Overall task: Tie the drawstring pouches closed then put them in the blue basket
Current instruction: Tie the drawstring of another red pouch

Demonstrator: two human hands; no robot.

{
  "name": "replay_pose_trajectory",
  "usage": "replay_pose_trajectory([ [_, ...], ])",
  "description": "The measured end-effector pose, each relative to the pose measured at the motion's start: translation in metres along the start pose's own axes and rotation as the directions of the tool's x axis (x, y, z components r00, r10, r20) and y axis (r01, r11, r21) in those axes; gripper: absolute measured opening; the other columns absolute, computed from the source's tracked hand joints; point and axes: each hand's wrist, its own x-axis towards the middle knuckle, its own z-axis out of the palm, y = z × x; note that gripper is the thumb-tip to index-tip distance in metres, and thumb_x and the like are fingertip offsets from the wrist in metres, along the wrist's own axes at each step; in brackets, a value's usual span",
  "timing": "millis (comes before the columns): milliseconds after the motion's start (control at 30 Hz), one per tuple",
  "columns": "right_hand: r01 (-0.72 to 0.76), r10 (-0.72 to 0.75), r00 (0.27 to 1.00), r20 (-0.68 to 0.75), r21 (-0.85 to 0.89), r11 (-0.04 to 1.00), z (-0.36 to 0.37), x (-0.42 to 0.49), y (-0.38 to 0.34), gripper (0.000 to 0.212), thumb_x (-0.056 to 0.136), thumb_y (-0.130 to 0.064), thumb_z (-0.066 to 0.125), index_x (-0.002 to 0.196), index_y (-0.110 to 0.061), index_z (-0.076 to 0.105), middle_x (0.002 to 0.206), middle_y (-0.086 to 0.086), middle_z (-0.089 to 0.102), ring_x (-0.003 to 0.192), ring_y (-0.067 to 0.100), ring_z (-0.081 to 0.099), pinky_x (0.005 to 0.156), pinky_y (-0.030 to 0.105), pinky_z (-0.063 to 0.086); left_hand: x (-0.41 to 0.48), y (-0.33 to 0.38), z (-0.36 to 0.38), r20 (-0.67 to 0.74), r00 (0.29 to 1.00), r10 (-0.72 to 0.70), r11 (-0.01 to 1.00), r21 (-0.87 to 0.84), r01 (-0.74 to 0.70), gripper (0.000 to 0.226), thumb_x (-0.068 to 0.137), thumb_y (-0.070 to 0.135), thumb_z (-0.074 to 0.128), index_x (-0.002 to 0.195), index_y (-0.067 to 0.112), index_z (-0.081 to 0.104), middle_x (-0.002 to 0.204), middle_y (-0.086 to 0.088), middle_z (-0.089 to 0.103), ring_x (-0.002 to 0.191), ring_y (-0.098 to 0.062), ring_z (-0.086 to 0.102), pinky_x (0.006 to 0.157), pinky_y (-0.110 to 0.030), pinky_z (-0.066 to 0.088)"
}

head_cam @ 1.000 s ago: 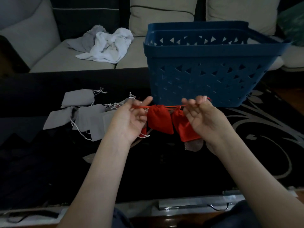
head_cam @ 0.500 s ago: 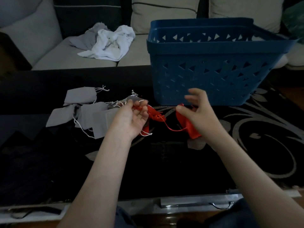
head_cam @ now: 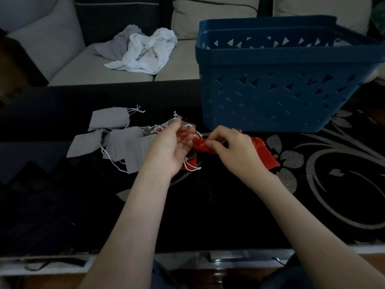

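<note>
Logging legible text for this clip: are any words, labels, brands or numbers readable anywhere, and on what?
None. No text shows on the blue basket, the held red pouch, the grey pouches, the patterned table or the crumpled cloths.

one blue basket [head_cam: 281, 97]. two hands: one left hand [head_cam: 170, 147], one right hand [head_cam: 235, 149]. one red pouch [head_cam: 203, 147] between them, a second red pouch [head_cam: 264, 155] by the right wrist, and a red scrap [head_cam: 190, 164] under the left palm, maybe a third, hard to tell. four grey pouches [head_cam: 108, 118] in plain sight left of the hands, perhaps a fifth half hidden behind the left fingers. two crumpled cloths: one white cloth [head_cam: 150, 53], one grey cloth [head_cam: 116, 46]. one black table [head_cam: 208, 215]. one sofa [head_cam: 83, 65].
</note>
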Motion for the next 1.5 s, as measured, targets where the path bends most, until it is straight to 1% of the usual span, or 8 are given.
replay_pose_trajectory([
  [133, -0.065, 0.067, 0.998, -0.012, 0.155, 0.986, -0.004, 0.0, -0.007, 0.006, 0.088, -0.017, 0.062, 0.083, -0.015, 0.062, 0.076, -0.006, 0.064, 0.075, 0.005, 0.057, 0.068, 0.012, 0.04, -0.003, 0.002, -0.014, 0.285, 0.921, 0.266, 0.649, 0.654, -0.39, 0.01, 0.087, 0.028, 0.067, 0.097, 0.028, 0.068, 0.092, -0.002, 0.064, 0.085, -0.008, 0.06, 0.077, -0.019, 0.046],
  [367, -0.231, 0.221, 0.973, 0.069, 0.321, 0.918, -0.01, 0.002, -0.004, 0.013, 0.088, -0.021, 0.061, 0.075, -0.02, 0.063, 0.068, -0.007, 0.062, 0.067, 0.006, 0.054, 0.067, 0.026, 0.043, -0.003, 0.001, -0.018, 0.435, 0.867, 0.241, 0.451, 0.741, -0.497, 0.009, 0.084, 0.024, 0.07, 0.077, 0.03, 0.07, 0.051, 0.014, 0.049, 0.051, 0.003, 0.046, 0.055, -0.013, 0.036],
  [633, -0.31, 0.311, 0.949, 0.043, 0.291, 0.905, -0.025, 0.003, 0.013, 0.02, 0.088, -0.014, 0.057, 0.07, -0.021, 0.061, 0.068, -0.005, 0.071, 0.073, 0.012, 0.065, 0.078, 0.036, 0.05, -0.002, 0.001, -0.02, 0.426, 0.879, 0.212, 0.301, 0.827, -0.474, 0.02, 0.087, 0.035, 0.066, 0.07, 0.026, 0.07, 0.054, 0.01, 0.052, 0.05, 0.0, 0.046, 0.055, -0.022, 0.036],
  [800, -0.189, 0.202, 0.979, -0.018, 0.281, 0.941, -0.04, 0.001, 0.02, 0.013, 0.087, -0.015, 0.064, 0.082, -0.026, 0.058, 0.095, 0.002, 0.069, 0.089, 0.012, 0.06, 0.086, 0.028, 0.045, -0.003, 0.002, -0.019, 0.429, 0.876, 0.222, 0.361, 0.798, -0.483, 0.017, 0.088, 0.037, 0.064, 0.074, 0.029, 0.071, 0.069, 0.012, 0.068, 0.066, 0.004, 0.06, 0.063, -0.011, 0.042],
  [933, 0.126, -0.129, 0.989, -0.074, -0.037, 0.991, -0.034, -0.01, 0.01, 0.018, 0.083, -0.024, 0.067, 0.094, -0.033, 0.057, 0.118, -0.017, 0.052, 0.114, 0.002, 0.039, 0.096, 0.021, 0.024, -0.001, -0.002, -0.014, 0.455, 0.854, 0.251, 0.356, 0.777, -0.519, 0.021, 0.086, 0.039, 0.065, 0.076, 0.023, 0.072, 0.086, -0.007, 0.067, 0.075, -0.013, 0.063, 0.069, -0.024, 0.043],
  [1067, 0.298, -0.335, 0.938, -0.087, -0.29, 0.909, -0.03, -0.011, 0.015, 0.006, 0.083, -0.031, 0.064, 0.089, -0.03, 0.065, 0.121, -0.011, 0.054, 0.114, 0.005, 0.037, 0.097, 0.017, 0.011, -0.005, -0.004, -0.01, 0.433, 0.861, 0.267, 0.337, 0.795, -0.504, 0.017, 0.086, 0.04, 0.065, 0.077, 0.026, 0.07, 0.092, 0.0, 0.051, 0.081, -0.007, 0.055, 0.067, -0.018, 0.039],
  [1333, 0.347, -0.378, 0.925, -0.032, -0.33, 0.878, -0.027, -0.007, 0.022, 0.015, 0.087, -0.032, 0.055, 0.088, -0.028, 0.07, 0.112, -0.008, 0.06, 0.108, 0.011, 0.044, 0.096, 0.018, 0.011, -0.007, -0.002, -0.011, 0.474, 0.844, 0.25, 0.367, 0.761, -0.536, 0.026, 0.09, 0.035, 0.061, 0.078, 0.015, 0.072, 0.083, -0.015, 0.065, 0.073, -0.018, 0.061, 0.061, -0.017, 0.04],
  [1500, 0.34, -0.365, 0.93, -0.038, -0.284, 0.897, -0.027, -0.008, 0.017, 0.014, 0.087, -0.032, 0.053, 0.084, -0.026, 0.065, 0.097, -0.015, 0.06, 0.099, 0.007, 0.045, 0.094, 0.017, 0.013, -0.011, -0.002, -0.009, 0.502, 0.837, 0.218, 0.44, 0.715, -0.543, 0.022, 0.089, 0.027, 0.063, 0.072, 0.015, 0.07, 0.076, 0.005, 0.059, 0.07, 0.005, 0.054, 0.069, -0.014, 0.041],
])
